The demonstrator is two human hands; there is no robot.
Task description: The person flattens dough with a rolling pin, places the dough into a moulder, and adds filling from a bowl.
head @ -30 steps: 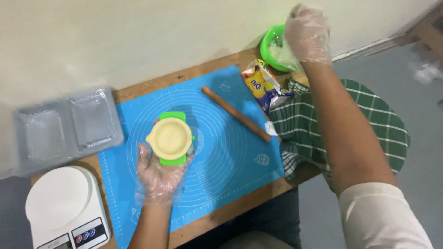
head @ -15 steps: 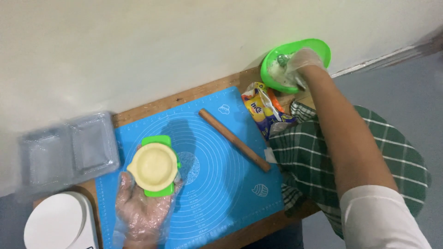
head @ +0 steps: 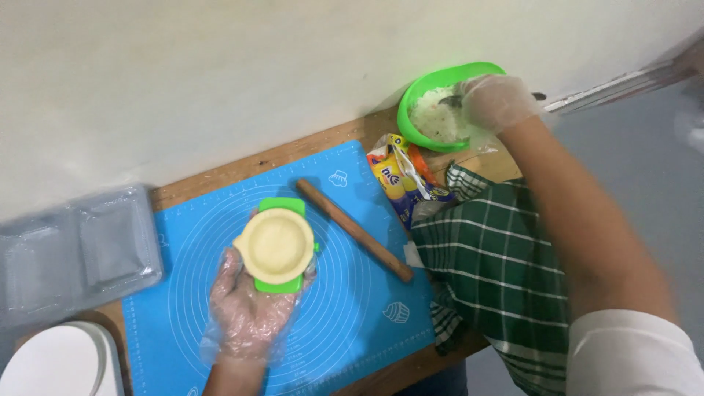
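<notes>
My left hand, in a clear plastic glove, holds a green dumpling press with a round of pale dough laid over it, above the blue silicone mat. My right hand, also gloved, reaches into the green bowl of white filling at the table's far right and grips a spoon handle there. The spoon's end is mostly hidden by the hand.
A wooden rolling pin lies diagonally on the mat. A yellow and blue snack packet and a green checked cloth sit to the right. Clear plastic trays and a white kitchen scale are at the left.
My right hand has gone down from above the bowl into it. The view has shifted; my left hand still holds the press with the dough.
</notes>
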